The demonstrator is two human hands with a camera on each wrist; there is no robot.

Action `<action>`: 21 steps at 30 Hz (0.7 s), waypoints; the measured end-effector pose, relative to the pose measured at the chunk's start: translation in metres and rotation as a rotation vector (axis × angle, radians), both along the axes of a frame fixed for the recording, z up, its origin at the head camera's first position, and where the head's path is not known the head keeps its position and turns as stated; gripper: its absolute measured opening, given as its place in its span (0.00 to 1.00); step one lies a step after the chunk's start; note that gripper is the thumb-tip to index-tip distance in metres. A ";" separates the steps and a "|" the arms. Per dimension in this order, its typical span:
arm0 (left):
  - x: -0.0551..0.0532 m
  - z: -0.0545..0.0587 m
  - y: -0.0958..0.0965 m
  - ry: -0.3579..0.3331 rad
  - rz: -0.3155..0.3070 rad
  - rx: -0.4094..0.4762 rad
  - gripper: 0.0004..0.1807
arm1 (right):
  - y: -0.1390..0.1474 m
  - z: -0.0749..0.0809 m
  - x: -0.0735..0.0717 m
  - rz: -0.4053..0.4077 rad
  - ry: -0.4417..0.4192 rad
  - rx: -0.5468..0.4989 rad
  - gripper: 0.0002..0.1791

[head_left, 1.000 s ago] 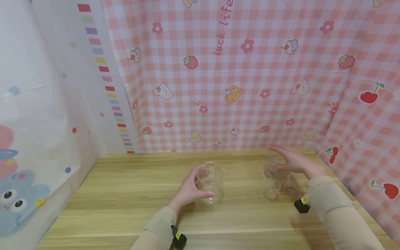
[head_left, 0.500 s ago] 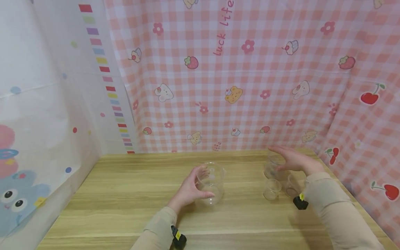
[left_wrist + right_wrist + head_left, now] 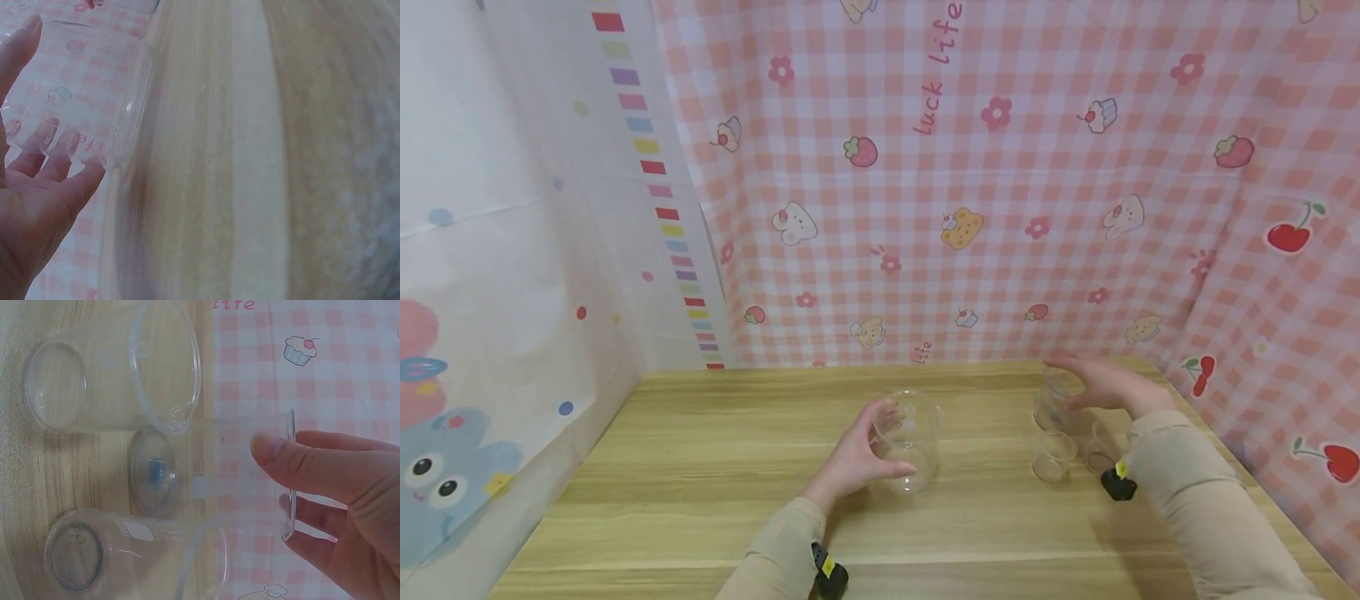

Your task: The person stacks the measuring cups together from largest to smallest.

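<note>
The large beaker sits upright toward the middle, and I judge the step in hand to be a hold on one vessel per side, so an even, light squeeze matters most. The left hand is curled round its left side, thumb in front and fingers behind; I'd want that pressure level across the wall, since smooth clear walls could slip or tip if the thumb pushes harder. I can't tell from here whether its base bears fully on the table. Well off to the right, the right hand grips the tall beaker near its rim — thumb on one side, fingers on the other. A grip that high would make it swing, I think, so any lift is best made straight up and slow. Clearance is my other worry: a small beaker stands just nearer the person, and a second small beaker lies close under the right wrist — I'd mind both. Behind everything hangs the checked cloth.
</note>
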State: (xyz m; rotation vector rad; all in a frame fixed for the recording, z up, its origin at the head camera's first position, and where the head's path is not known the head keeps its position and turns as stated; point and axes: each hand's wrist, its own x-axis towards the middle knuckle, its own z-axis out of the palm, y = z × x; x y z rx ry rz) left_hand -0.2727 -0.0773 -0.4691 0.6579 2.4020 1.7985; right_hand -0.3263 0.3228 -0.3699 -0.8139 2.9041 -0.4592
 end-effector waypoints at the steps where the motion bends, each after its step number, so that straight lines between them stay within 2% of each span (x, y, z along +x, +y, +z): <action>1: 0.000 0.000 0.000 -0.003 0.003 -0.004 0.56 | 0.000 0.000 0.000 -0.003 0.002 0.001 0.41; 11: 0.000 -0.001 0.001 -0.010 -0.004 0.003 0.54 | -0.001 -0.002 -0.001 -0.052 0.029 0.027 0.39; 17: -0.001 -0.003 0.000 0.006 -0.014 0.021 0.53 | -0.004 0.003 0.002 -0.061 0.066 0.017 0.39; 18: 0.002 0.001 0.001 0.003 -0.012 0.022 0.53 | -0.005 0.003 0.002 -0.064 0.072 0.014 0.40; 21: 0.002 0.002 0.001 0.004 -0.007 0.014 0.54 | -0.007 0.004 0.002 -0.067 0.092 -0.008 0.40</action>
